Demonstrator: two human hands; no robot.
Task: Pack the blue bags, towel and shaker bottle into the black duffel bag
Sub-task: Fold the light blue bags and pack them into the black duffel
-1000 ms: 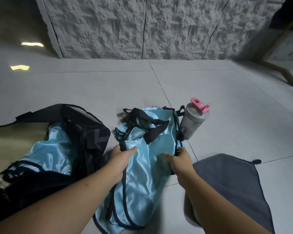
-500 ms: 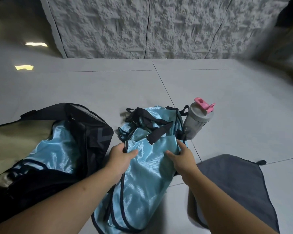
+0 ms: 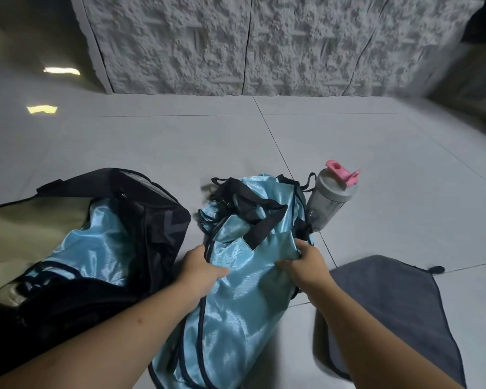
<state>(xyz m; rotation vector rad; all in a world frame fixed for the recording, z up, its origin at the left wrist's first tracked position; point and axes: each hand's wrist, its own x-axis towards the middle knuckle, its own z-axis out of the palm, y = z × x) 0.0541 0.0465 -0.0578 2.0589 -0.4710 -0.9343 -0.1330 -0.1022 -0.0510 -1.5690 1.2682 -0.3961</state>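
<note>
Grey tiled floor [image 3: 376, 153]: left hand [image 3: 199, 269] and right hand [image 3: 306, 263] each grip the blue bag [image 3: 236, 299] beside the open black duffel bag [image 3: 157, 220].

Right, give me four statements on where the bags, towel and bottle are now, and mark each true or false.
1. Both hands, left hand and right hand, grip the blue bag on the floor. True.
2. The shaker bottle is inside the black duffel bag. False: it stands on the floor beside the blue bag.
3. Another blue bag already lies in the duffel. True.
4. The grey towel covers the duffel. False: it lies on the floor at the right.
</note>
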